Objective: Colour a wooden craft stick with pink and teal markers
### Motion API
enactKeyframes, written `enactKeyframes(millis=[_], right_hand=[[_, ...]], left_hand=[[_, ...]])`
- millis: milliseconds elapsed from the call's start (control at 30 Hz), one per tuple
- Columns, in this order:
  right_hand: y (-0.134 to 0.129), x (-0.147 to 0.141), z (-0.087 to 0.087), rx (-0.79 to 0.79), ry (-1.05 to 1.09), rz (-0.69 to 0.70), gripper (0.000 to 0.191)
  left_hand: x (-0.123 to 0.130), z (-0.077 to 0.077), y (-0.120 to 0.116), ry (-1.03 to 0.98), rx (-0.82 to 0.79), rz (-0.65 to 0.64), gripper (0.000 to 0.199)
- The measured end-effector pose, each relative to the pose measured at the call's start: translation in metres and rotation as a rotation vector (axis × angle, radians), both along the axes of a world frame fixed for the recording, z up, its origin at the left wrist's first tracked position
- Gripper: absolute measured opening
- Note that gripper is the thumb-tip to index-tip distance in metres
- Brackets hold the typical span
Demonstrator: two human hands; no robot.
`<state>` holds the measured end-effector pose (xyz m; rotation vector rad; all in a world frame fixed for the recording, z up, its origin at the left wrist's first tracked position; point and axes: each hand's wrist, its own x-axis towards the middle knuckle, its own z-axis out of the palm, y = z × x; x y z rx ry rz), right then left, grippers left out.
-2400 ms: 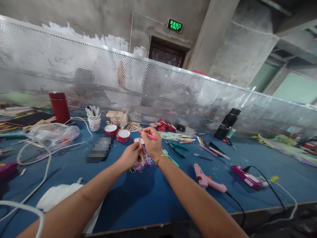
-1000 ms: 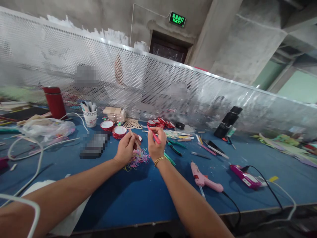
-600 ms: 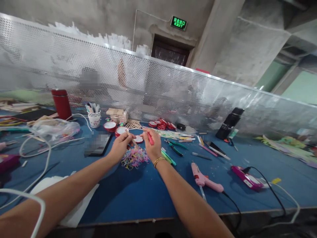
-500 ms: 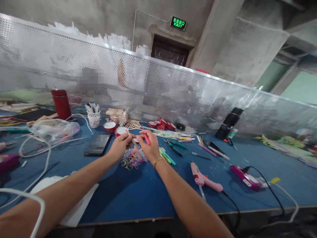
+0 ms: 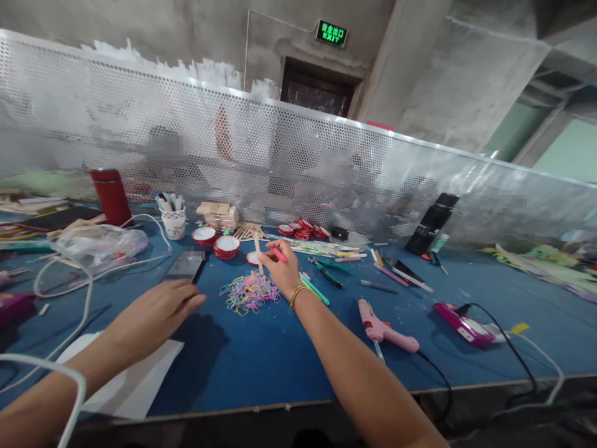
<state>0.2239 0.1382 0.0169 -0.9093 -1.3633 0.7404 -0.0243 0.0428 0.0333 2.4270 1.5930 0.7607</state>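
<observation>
Your right hand [image 5: 281, 269] is closed with the fingertips on a wooden stick [image 5: 257, 247], and the same hand keeps a pink pen [image 5: 280, 254] between its fingers. The stick stands almost upright in your view, its lower end just at the pile of colourful rubber bands [image 5: 249, 292]; whether it touches them, you cannot tell. Beside the stick, a little behind it, lies a red-rimmed white disc [image 5: 252, 258], partly covered.

Your left hand [image 5: 152, 317] is well apart from the stick, over the surface [image 5: 261, 367], with its back turned up and fingers half bent. The palm is hidden, so you cannot tell if this hand is open or closed. It is nearest to the dark phone [image 5: 184, 267], whose lower part it covers, and to the white paper [image 5: 140, 386], which lies partly under your forearm.

Just right of your right wrist, which wears a gold bracelet [image 5: 296, 296], there are green markers [image 5: 318, 290], and behind them the pliers [image 5: 329, 274]. Nearer to the front edge, on the right, lies the pink glue gun [image 5: 387, 334] on its side.
</observation>
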Motion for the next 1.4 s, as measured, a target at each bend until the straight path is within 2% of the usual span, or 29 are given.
enactKeyframes(millis=[67,167,267,400,500,600,733,867,933,1000,1100,1167,1233,1300,1400], right_hand=[[0.001,0.0,-0.001,-0.029,0.02,-0.009,0.026],[0.0,-0.002,-0.003,-0.047,0.007,-0.022,0.025],[-0.001,-0.003,-0.004,-0.041,-0.015,-0.035,0.024],[0.0,-0.004,-0.006,-0.034,-0.014,-0.025,0.026],[0.001,-0.004,-0.007,-0.04,-0.048,-0.03,0.027],[0.002,-0.005,-0.008,-0.044,-0.065,-0.034,0.027],[0.003,-0.006,-0.011,-0.024,-0.05,-0.026,0.028],[0.003,-0.006,-0.014,-0.021,-0.02,-0.026,0.029],[0.003,-0.006,-0.014,-0.035,0.011,-0.029,0.029],[0.003,-0.006,-0.014,-0.033,0.04,-0.035,0.03],[0.004,-0.007,-0.013,-0.02,0.05,-0.059,0.032],[0.004,-0.007,-0.012,-0.035,0.038,-0.08,0.033],[0.003,-0.008,-0.013,-0.055,0.026,-0.083,0.032],[0.002,-0.009,-0.013,-0.07,0.027,-0.066,0.032],[0.001,-0.009,-0.014,-0.079,0.038,-0.052,0.032]], left_hand=[[-0.018,-0.007,-0.02,0.099,0.052,0.097,0.037],[-0.027,-0.013,-0.041,0.226,0.042,0.16,0.041],[-0.03,-0.022,-0.052,0.258,0.03,0.16,0.041],[-0.045,-0.043,-0.057,0.207,0.142,0.164,0.035],[-0.048,-0.046,-0.057,0.258,0.151,0.082,0.036],[-0.028,-0.028,-0.055,0.265,0.174,0.171,0.04],[0.029,0.018,-0.037,0.127,0.222,0.025,0.035],[0.085,0.065,0.014,-0.074,0.261,-0.103,0.027],[0.099,0.076,0.048,-0.265,0.304,-0.062,0.026],[0.103,0.071,0.079,-0.509,0.356,0.052,0.025],[0.099,0.042,0.11,-0.768,0.318,0.187,0.024],[0.096,0.02,0.118,-0.845,0.209,0.162,0.027],[0.097,0.004,0.117,-0.929,0.08,0.084,0.034],[0.101,-0.003,0.112,-1.023,-0.019,0.009,0.04],[0.107,-0.002,0.105,-1.037,-0.104,-0.087,0.044]])
